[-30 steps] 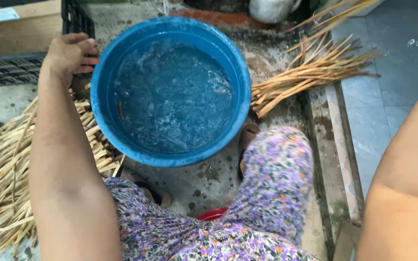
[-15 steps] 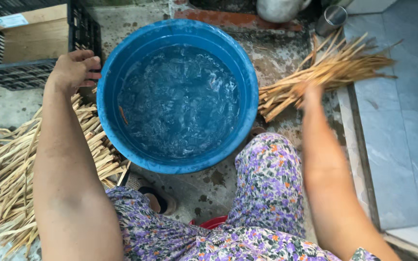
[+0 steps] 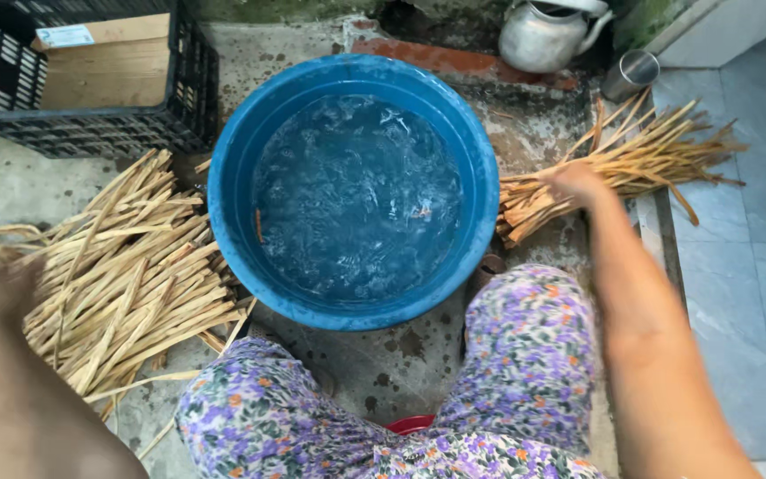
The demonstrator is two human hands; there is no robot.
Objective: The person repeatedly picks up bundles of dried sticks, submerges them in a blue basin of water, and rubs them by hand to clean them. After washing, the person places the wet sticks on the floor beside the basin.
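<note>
A blue basin [image 3: 223, 177] full of rippling water stands on the concrete floor between my knees. My right hand [image 3: 576, 184] rests on a bundle of dry tan strips [image 3: 658, 160] to the right of the basin, with its fingers curled over the strips' near ends. My left hand [image 3: 6, 297] is blurred at the left edge, over a bigger heap of the same strips [image 3: 135, 266]. Whether it holds anything is unclear. My legs in flowered cloth [image 3: 525, 337] frame the bottom of the view.
A black plastic crate [image 3: 108, 129] holding a cardboard box [image 3: 104, 66] sits at the back left. A metal kettle [image 3: 543, 35] and a metal cup [image 3: 629, 73] stand at the back right. Grey tiles [image 3: 746, 266] lie to the right, past a step.
My left hand has left the basin's rim and dropped back over the left heap. My right arm has come in from the right and landed on the right bundle.
</note>
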